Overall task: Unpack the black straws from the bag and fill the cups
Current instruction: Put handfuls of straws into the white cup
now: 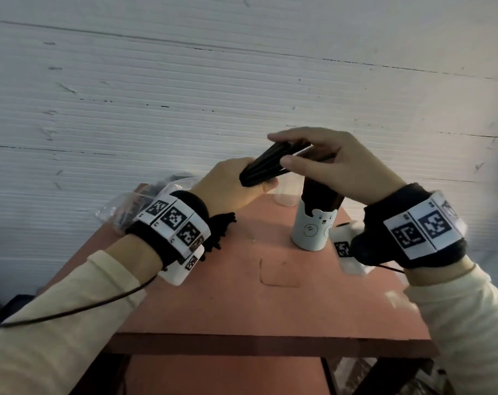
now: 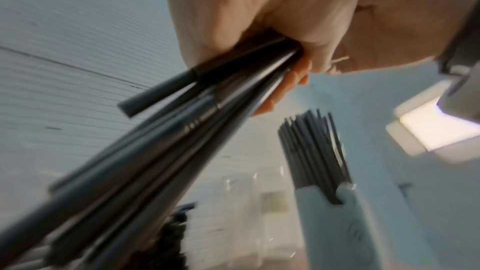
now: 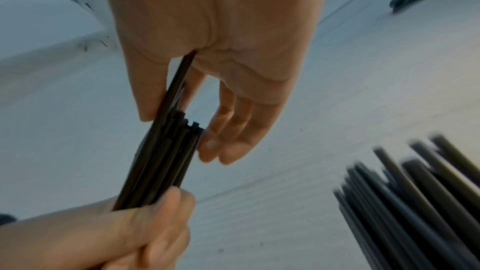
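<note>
— What did the two hands have between them?

— A bundle of black straws point(image 1: 273, 163), held slantwise in the air above the reddish worktop point(image 1: 242, 295). The left hand point(image 1: 230, 186) had its grip clamped round the lower end, fingers curled right about it. The right hand point(image 1: 330, 163) took the upper end: thumb under, fingers point(image 3: 221, 130) laid along the other side, so its grip was closed on the same bundle, though more lightly.

— And the cups?

— A white cup with a little bear face point(image 1: 313, 228) stood upright on the worktop, just below the right hand. It was packed with straws already point(image 2: 314, 151), standing on end and sticking out well above the rim. Behind it stood a clear cup point(image 1: 284, 195), partly hidden by the hands; I could not tell what was in it.

— Where was the bag?

— At the far left corner of the worktop lay a crumpled clear plastic bag point(image 1: 122, 209), with dark things showing through it. Near the left wrist more black straw ends point(image 1: 222, 232) poked out over the worktop.

— Anything else?

— Both wrists wore black bands with white blocks printed in black-and-white squares point(image 1: 176, 220), and a thin black cable point(image 1: 71, 310) trailed back along the left sleeve. Behind it all stood a pale ribbed wall point(image 1: 185, 81).
</note>
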Demonstrator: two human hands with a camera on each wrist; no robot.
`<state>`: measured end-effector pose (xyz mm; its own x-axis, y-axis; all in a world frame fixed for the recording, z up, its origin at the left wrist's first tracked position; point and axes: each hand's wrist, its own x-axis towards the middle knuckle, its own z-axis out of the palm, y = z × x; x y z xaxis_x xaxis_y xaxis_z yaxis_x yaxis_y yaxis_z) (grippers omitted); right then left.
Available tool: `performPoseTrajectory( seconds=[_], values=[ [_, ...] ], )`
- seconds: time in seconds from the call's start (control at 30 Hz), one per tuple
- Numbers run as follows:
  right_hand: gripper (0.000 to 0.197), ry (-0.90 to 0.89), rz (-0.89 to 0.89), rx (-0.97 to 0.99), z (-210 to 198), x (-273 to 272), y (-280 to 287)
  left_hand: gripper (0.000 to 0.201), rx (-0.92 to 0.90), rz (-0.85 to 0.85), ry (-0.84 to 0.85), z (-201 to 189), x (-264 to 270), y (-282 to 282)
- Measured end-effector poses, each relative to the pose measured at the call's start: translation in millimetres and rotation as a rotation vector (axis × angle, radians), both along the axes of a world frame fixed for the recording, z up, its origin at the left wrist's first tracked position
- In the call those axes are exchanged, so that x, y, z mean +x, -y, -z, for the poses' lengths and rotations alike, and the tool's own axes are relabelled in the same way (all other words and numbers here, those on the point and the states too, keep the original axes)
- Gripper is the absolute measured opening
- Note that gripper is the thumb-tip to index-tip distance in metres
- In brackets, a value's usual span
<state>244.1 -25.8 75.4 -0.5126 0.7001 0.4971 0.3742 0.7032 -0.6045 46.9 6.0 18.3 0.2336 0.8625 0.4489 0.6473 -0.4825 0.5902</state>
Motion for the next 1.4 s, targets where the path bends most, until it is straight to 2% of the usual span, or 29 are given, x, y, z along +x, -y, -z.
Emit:
performPoseTrajectory(
  seconds=[0.07,0.17,0.23,0.3,0.37,0.43,0.5,0.57,0.63,0.73,0.83,0.93,1.0,1.07,1.17,1.3,1.4],
  values=[
    [0.036,-0.118,0.024,0.105,-15,-1,5,0.021,-0.011,0.089,0.131,-11,13,7],
    [0.048,-0.269,0.06,0.259,-29,-6,9,0.035,-0.093,0.208,0.334,-13,33,9],
    [0.048,-0.29,0.09,0.314,-29,-12,7,0.043,-0.152,0.271,0.43,-4,43,4],
    [0.04,-0.214,0.129,0.346,-21,-18,2,0.048,-0.209,0.295,0.467,8,48,-2],
    [0.037,-0.015,0.19,0.344,-5,-23,-7,0.038,-0.304,0.309,0.462,21,49,-5],
    [0.034,0.224,0.22,0.301,13,-25,-17,0.022,-0.421,0.301,0.389,34,47,-10],
    [0.029,0.313,0.201,0.279,28,-26,-22,0.017,-0.474,0.29,0.291,43,46,-11],
    [0.027,0.226,0.203,0.287,33,-26,-23,0.016,-0.487,0.268,0.329,45,49,-8],
    [0.035,0.11,0.236,0.335,35,-25,-26,0.013,-0.496,0.281,0.448,44,51,-5],
    [0.044,0.123,0.307,0.333,40,-25,-29,0.014,-0.483,0.322,0.481,40,52,-3],
    [0.032,0.132,0.287,0.238,44,-25,-32,0.008,-0.479,0.32,0.477,38,49,-3],
    [0.031,0.037,0.218,0.274,40,-28,-27,0.006,-0.463,0.334,0.558,39,48,-6],
    [0.036,-0.011,0.15,0.312,39,-31,-25,0.024,-0.492,0.341,0.611,39,49,-9],
    [0.037,0.023,0.119,0.318,44,-33,-25,0.031,-0.565,0.355,0.584,38,48,-9],
    [0.026,0.089,0.132,0.295,55,-32,-32,0.035,-0.696,0.403,0.474,40,47,-12],
    [0.022,-0.016,0.144,0.306,60,-30,-37,0.023,-0.755,0.314,0.421,49,47,-19],
    [0.024,-0.024,0.155,0.273,60,-28,-40,0.027,-0.804,0.295,0.37,56,49,-24]
  ],
)
